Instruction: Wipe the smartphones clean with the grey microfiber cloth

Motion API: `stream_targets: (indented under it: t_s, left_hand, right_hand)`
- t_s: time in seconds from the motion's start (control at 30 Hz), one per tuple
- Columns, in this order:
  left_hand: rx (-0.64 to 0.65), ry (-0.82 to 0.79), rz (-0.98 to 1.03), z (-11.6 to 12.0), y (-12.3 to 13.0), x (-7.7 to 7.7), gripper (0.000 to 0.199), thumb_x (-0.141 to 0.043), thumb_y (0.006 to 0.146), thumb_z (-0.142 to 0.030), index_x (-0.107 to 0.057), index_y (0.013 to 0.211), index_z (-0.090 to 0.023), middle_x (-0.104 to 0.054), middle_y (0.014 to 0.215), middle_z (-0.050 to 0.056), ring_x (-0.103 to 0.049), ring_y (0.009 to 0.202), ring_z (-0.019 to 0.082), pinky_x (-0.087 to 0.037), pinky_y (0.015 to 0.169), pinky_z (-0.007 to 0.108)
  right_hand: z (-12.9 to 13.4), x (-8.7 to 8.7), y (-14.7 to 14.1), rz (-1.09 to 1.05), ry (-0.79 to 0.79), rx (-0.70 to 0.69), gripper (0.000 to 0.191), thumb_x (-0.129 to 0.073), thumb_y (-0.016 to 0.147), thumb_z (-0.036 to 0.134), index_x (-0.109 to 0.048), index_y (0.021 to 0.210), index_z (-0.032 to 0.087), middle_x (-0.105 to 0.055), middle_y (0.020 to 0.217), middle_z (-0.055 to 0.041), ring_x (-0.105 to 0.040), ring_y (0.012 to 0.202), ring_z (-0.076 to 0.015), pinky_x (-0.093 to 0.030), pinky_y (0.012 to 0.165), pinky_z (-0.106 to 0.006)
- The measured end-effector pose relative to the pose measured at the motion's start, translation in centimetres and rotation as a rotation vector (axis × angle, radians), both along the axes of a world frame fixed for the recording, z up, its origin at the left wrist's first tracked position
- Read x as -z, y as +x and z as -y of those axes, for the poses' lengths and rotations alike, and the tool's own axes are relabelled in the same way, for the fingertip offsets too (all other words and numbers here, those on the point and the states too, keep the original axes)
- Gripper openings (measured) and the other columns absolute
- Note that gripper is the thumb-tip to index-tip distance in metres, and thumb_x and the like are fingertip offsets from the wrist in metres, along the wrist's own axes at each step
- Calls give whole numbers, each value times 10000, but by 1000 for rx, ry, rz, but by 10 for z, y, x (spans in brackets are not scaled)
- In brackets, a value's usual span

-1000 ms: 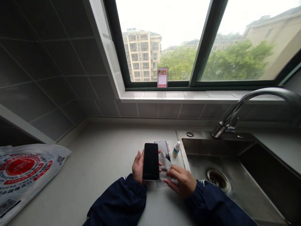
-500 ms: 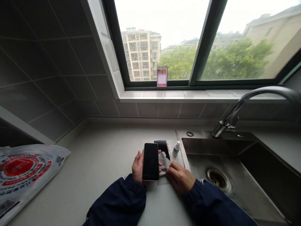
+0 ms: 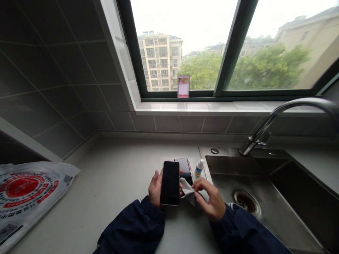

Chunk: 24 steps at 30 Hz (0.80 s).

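In my left hand rests a black-screened smartphone, its screen turned up toward me and dark. The fingertips curl round its right edge. My right hand pinches a light grey cloth between thumb and fingers, just right of the phone. The cloth is bunched and hangs close to the left fingertips; whether they touch it I cannot tell. Behind the phone lies a dark, flat case-like object, partly covered. A small white bottle with a blue and yellow label stands upright to its right.
A steel sink with a drain takes up the right side, under a curved chrome faucet. On the left of the pale counter lies a white plastic bag with red print. A window is ahead.
My right hand has lifted and opened out slightly, drawing the cloth up off the counter into a bunched shape. The phone in my left hand has barely moved.
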<state>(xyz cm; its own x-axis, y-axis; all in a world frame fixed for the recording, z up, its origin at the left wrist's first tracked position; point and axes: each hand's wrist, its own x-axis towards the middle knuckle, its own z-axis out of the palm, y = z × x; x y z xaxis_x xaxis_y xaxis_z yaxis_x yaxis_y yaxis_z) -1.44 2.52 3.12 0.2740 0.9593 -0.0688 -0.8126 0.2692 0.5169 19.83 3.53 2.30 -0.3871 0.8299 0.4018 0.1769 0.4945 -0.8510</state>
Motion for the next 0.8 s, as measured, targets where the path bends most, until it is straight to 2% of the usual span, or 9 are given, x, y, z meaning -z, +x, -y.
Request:
stream_targets:
  t_s: [0.13, 0.27, 0.4, 0.6, 0.7, 0.8]
  left_hand:
    - [-9, 24, -5, 0, 0, 2, 718, -306, 923, -605, -159, 1514, -225, -530, 1341, 249, -668, 820, 286, -531, 668, 441]
    - [1, 7, -16, 0, -1, 3, 723, -293, 922, -611, -204, 1494, -179, -513, 1358, 259, -668, 841, 291, -538, 671, 441]
    - [-2, -4, -20, -1, -1, 2, 730, -297, 919, -613, -223, 1485, -158, -519, 1349, 262, -668, 832, 287, -546, 652, 430]
    - [33, -1, 17, -1, -2, 1, 714, -327, 918, -600, -240, 1485, -175, -525, 1352, 250, -668, 842, 277, -549, 660, 414]
    - [68, -4, 30, -1, -1, 1, 724, -328, 911, -604, -221, 1489, -181, -543, 1330, 247, -670, 846, 288, -542, 664, 424]
    - [104, -7, 39, 0, -1, 0, 717, -344, 897, -603, -270, 1474, -184, -550, 1328, 233, -667, 831, 289, -533, 658, 431]
  right_hand:
    - [-5, 5, 2, -158, -249, -47, 188, -600, 858, 367, -556, 786, 199, -571, 773, -25, -523, 672, -162, -427, 603, -274]
    - [-11, 12, 2, -336, -513, -111, 308, -666, 787, 463, -513, 753, 197, -576, 755, -21, -508, 581, -135, -409, 506, -239]
    - [-12, 7, 4, -484, -680, -125, 310, -695, 765, 445, -497, 767, 207, -565, 737, -8, -535, 579, -139, -453, 542, -259]
    - [-11, -6, 11, -606, -732, -103, 293, -686, 767, 443, -494, 801, 225, -561, 684, -3, -565, 574, -164, -472, 565, -295]
    - [-13, -4, 12, -602, -689, -73, 257, -638, 801, 446, -503, 779, 229, -567, 669, -12, -583, 570, -175, -475, 548, -297]
    - [-14, -1, 10, -540, -590, -23, 229, -561, 869, 454, -569, 855, 226, -632, 722, -40, -640, 610, -202, -507, 576, -326]
